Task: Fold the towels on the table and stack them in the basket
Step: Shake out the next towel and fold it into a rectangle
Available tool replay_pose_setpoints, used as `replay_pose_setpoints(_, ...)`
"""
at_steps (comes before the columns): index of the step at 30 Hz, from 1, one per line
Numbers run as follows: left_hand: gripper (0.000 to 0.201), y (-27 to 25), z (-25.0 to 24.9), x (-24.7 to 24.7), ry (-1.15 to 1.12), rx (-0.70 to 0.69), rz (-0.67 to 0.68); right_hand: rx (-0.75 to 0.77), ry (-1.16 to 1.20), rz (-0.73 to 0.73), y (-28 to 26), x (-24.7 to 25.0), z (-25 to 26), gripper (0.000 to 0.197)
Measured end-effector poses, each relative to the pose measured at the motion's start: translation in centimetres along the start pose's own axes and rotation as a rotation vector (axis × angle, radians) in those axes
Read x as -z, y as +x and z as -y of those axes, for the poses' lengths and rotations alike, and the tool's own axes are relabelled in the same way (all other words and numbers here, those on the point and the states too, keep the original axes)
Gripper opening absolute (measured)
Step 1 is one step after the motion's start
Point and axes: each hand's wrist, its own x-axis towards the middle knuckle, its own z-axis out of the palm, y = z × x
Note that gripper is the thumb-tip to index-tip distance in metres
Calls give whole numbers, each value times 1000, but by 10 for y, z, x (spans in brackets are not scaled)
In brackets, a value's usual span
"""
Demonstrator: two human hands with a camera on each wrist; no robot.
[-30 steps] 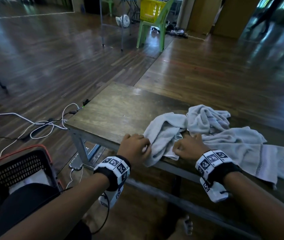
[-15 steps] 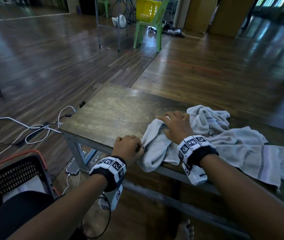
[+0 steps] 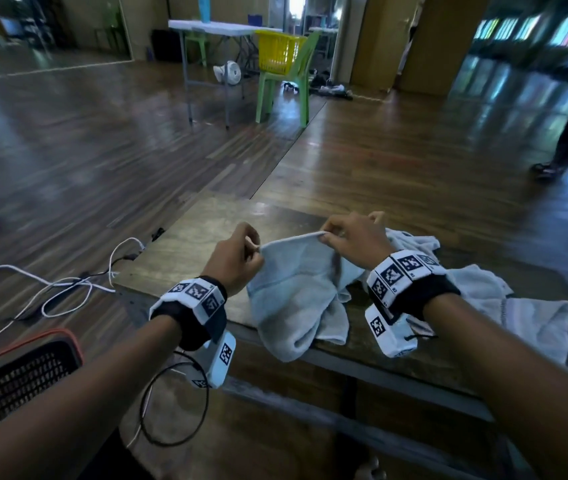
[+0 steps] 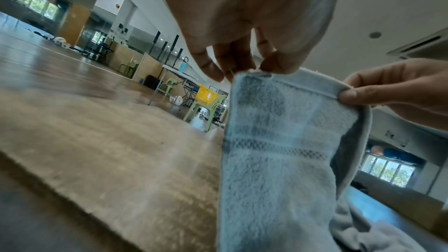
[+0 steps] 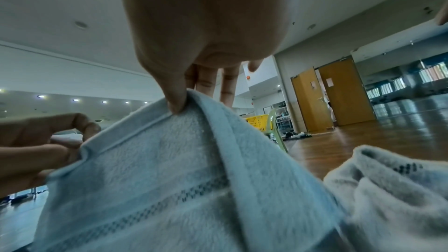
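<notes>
- Left hand (image 3: 237, 259) up off the surface (image 3: 185, 251), thumb and fingertips (image 4: 278, 64) pinching one corner of the pale blue towel (image 3: 296, 292).
- Right hand (image 3: 355, 239) level with it, thumb and forefinger nipping the same hem a little way along; other fingers loosely spread behind.
- Hem pulled taut between the two hands, rest of the towel hanging down, bunching on the surface and drooping over the near edge.
- Woven checked band running across the towel below the hem, plain in both wrist views.
- More towels (image 3: 483, 296) in a crumpled grey-white heap on the surface, just right of the lifted one, behind the right wrist.
- Black basket (image 3: 23, 372) with an orange rim down on the floor at lower left, well apart from the towels.
- White cables (image 3: 68, 285) snaking over the wooden floor left of the surface.
- Far back, a yellow basket (image 3: 277, 51) sitting on a green chair (image 3: 296, 81).
</notes>
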Motion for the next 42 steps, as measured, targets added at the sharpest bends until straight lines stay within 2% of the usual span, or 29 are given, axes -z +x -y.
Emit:
replay_pose_setpoints(3, 15, 0, -27, 9, -8, -74, 8, 21, -1, -13, -9, 31, 4, 20)
replay_pose_setpoints(7, 5, -3, -64, 24, -16, -118, -14, 48, -31, -67, -22, 77, 8, 19)
replay_pose_setpoints(13, 21, -4, -119, 60, 73, -331, -79, 94, -124, -108, -48, 151, 7, 13)
replay_pose_setpoints(18, 16, 1, -161, 95, 83, -379, -136, 11, -276, -71, -78, 192, -4, 9)
replay_pose_setpoints(24, 12, 0, -176, 129, 99, -434, -228, -101, -316, -111, -112, 225, -27, 7)
replay_pose_setpoints(29, 9, 0, -194, 155, 247, -466, -304, -87, -356, -144, -115, 257, -26, 6)
replay_pose_setpoints(32, 8, 7, -214, 182, 274, -470, -336, -44, -405, -243, -110, 296, -7, 15)
replay_pose_setpoints(35, 8, 15, -246, 221, 311, -492, -393, 2, -477, -436, -107, 346, 12, 18)
replay_pose_setpoints(42, 14, 25, -349, 316, 317, -534, -641, 17, -539, -843, -105, 469, 61, 21)
